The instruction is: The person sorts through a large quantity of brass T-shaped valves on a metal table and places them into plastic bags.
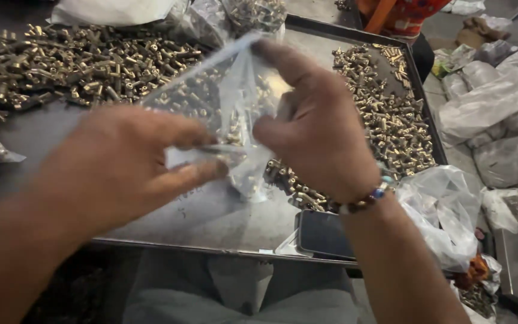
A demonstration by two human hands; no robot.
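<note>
Head view, looking straight down: both hands meet over the middle of the frame on a small clear plastic bag (pixel 226 99). The left hand (pixel 121 168) comes in from seven o'clock, thumb and forefinger pinched shut on the bag's lower edge. The right hand (pixel 316 135) comes in from five o'clock, fingers closed on the bag's right side, forefinger stretched up along its top rim toward twelve o'clock. A beaded bracelet (pixel 367 199) sits on that wrist.

The bag hangs tilted between the two hands, above the grey metal surface (pixel 199 222), and a cluster of small brass fittings shows through the film; it looks as though they sit low in the bag, though blur makes that hard to confirm.

At ten o'clock, a broad heap of brass parts (pixel 73 66) spreads over the surface. At two o'clock, a second heap (pixel 391 114) runs down the right side toward the right wrist, with a few pieces just below the bag.

At six o'clock, a dark phone (pixel 325 234) lies at the near edge of the surface, just beside the right forearm. At three to four o'clock, off the surface, crumpled plastic bags (pixel 493 102) pile up.
</note>
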